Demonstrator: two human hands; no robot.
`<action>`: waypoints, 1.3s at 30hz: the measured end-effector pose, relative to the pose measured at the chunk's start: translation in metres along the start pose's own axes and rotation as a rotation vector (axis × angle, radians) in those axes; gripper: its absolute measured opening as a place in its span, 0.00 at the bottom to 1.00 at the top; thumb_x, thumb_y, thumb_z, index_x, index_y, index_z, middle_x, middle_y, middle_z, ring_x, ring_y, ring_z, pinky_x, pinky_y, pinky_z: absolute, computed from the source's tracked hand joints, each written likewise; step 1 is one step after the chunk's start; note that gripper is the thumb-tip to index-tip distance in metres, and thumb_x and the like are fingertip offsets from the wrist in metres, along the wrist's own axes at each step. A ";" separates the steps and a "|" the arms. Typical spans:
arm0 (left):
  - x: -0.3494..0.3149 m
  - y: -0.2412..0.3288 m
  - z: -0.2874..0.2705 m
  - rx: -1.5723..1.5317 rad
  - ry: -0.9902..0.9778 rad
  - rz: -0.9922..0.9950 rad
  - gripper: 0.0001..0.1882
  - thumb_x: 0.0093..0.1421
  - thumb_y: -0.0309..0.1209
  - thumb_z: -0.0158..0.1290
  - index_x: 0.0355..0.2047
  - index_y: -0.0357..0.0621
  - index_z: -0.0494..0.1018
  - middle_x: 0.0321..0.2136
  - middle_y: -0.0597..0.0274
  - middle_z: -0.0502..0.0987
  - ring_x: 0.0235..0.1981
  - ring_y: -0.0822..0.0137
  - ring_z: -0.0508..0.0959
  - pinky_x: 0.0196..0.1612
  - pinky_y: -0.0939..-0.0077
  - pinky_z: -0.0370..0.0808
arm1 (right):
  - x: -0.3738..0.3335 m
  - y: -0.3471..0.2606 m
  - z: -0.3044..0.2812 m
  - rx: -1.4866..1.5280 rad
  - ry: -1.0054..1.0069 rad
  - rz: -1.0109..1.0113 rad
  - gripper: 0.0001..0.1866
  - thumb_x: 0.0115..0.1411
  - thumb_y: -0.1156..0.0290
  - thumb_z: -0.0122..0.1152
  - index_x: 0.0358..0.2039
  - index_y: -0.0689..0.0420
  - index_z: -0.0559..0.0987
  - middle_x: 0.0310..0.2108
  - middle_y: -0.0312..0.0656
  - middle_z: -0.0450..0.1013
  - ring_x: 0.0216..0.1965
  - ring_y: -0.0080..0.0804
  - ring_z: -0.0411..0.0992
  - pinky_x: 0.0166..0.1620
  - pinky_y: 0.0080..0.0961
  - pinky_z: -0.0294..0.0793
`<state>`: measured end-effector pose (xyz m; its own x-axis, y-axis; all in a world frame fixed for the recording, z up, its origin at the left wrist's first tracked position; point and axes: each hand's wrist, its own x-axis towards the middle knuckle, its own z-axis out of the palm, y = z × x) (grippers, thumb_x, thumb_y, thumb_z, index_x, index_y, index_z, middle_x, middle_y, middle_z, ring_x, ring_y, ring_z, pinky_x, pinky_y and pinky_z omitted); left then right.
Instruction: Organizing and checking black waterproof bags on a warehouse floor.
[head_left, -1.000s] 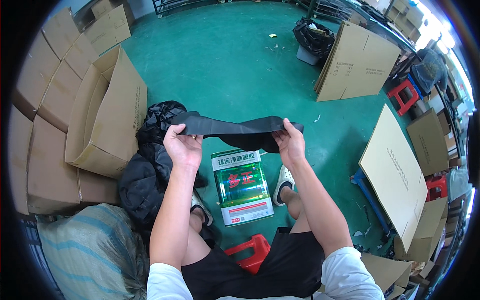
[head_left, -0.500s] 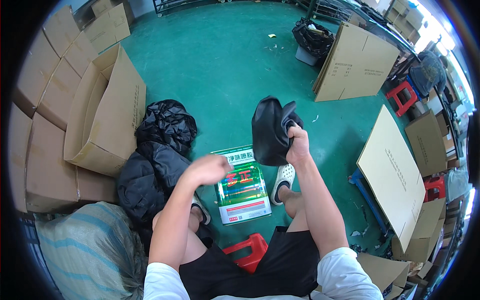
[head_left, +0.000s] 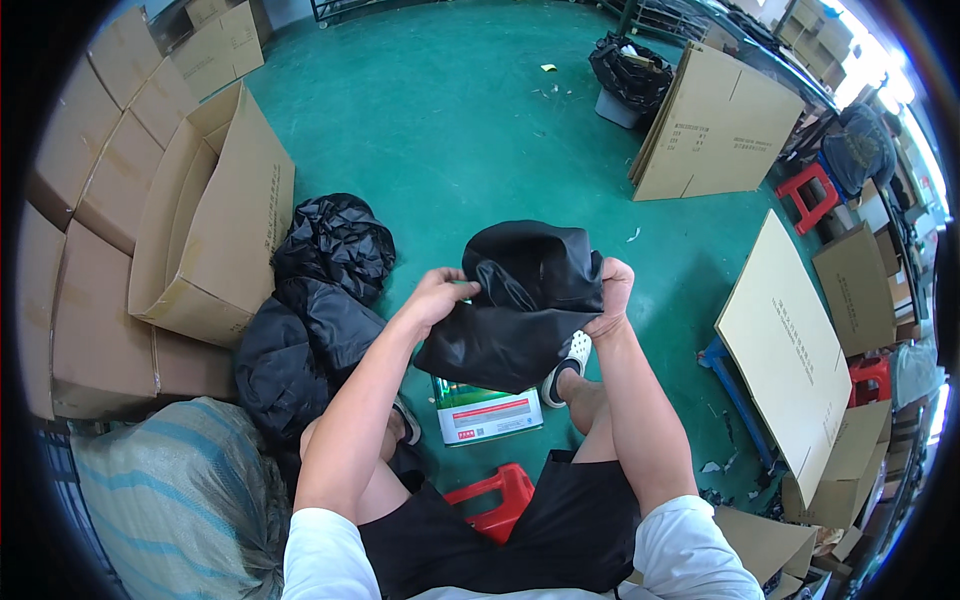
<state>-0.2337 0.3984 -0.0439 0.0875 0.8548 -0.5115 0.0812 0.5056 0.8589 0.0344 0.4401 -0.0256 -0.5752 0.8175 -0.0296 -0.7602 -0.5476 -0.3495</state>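
Note:
Above the floor between my knees I hold a soft, shiny black leather-like piece (head_left: 515, 345), opened into folds with a hollow in its middle. My right hand (head_left: 612, 298) is closed on its right edge, the fingers partly hidden behind the material. At its upper left edge my left hand (head_left: 440, 298) has it between thumb and fingers. Beneath it, a green and white metal can (head_left: 490, 417) stands between my feet, its upper part covered by the black piece. Crumpled black material (head_left: 335, 250) lies in a heap to the left of the can.
An open carton (head_left: 230, 220) and stacked boxes line the left, with a woven sack (head_left: 180, 490) nearer me. A red stool (head_left: 505, 505) is under me. Flat cardboard (head_left: 785, 345) leans at right; more sheets (head_left: 715, 125) stand farther back beside a black-lined bin (head_left: 630, 80).
The black piece has come lower and left and spread wider, now covering much of the can. My left hand has moved from above the can onto its left edge.

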 end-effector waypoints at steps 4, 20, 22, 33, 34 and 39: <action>0.010 0.004 -0.017 -0.195 0.313 0.359 0.07 0.59 0.29 0.57 0.35 0.38 0.77 0.29 0.64 0.77 0.24 0.71 0.75 0.30 0.75 0.72 | -0.002 0.000 0.033 -0.004 0.101 -0.064 0.20 0.46 0.73 0.49 0.42 0.63 0.76 0.39 0.49 0.78 0.38 0.41 0.77 0.50 0.37 0.77; -0.007 0.000 -0.020 0.675 0.283 0.071 0.36 0.53 0.44 0.64 0.56 0.33 0.69 0.48 0.44 0.78 0.50 0.49 0.77 0.56 0.65 0.71 | -0.004 0.019 0.039 0.012 -0.106 0.018 0.31 0.38 0.77 0.48 0.48 0.72 0.73 0.49 0.60 0.74 0.49 0.55 0.75 0.60 0.47 0.70; -0.009 -0.002 -0.014 0.230 0.450 0.441 0.34 0.53 0.39 0.66 0.56 0.34 0.69 0.48 0.49 0.78 0.49 0.55 0.78 0.56 0.66 0.70 | -0.006 0.013 0.032 0.070 -0.136 0.027 0.31 0.40 0.76 0.48 0.49 0.72 0.73 0.49 0.61 0.74 0.50 0.56 0.74 0.60 0.48 0.69; -0.034 0.041 -0.048 -0.732 -0.186 0.346 0.17 0.63 0.35 0.56 0.47 0.37 0.75 0.42 0.56 0.81 0.45 0.65 0.81 0.51 0.69 0.76 | 0.011 -0.006 0.022 -0.042 0.217 -0.173 0.20 0.62 0.66 0.50 0.48 0.68 0.76 0.48 0.54 0.76 0.48 0.48 0.76 0.58 0.45 0.72; -0.033 0.040 -0.056 -0.770 -0.240 0.380 0.19 0.65 0.38 0.52 0.49 0.36 0.74 0.45 0.52 0.80 0.46 0.60 0.80 0.54 0.65 0.75 | 0.011 -0.006 0.024 -0.042 0.216 -0.172 0.20 0.62 0.66 0.50 0.48 0.68 0.76 0.48 0.54 0.76 0.48 0.48 0.76 0.58 0.45 0.72; -0.050 0.046 -0.073 -1.136 -0.389 0.439 0.23 0.69 0.42 0.44 0.53 0.35 0.72 0.49 0.49 0.78 0.49 0.53 0.79 0.57 0.55 0.72 | 0.010 -0.005 0.024 -0.366 0.343 -0.090 0.11 0.60 0.72 0.59 0.42 0.63 0.77 0.40 0.46 0.78 0.41 0.37 0.78 0.50 0.35 0.76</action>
<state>-0.3067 0.3872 0.0225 0.1900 0.9817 0.0106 -0.9019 0.1703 0.3970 0.0255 0.4465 -0.0012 -0.3333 0.9037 -0.2688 -0.6115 -0.4242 -0.6679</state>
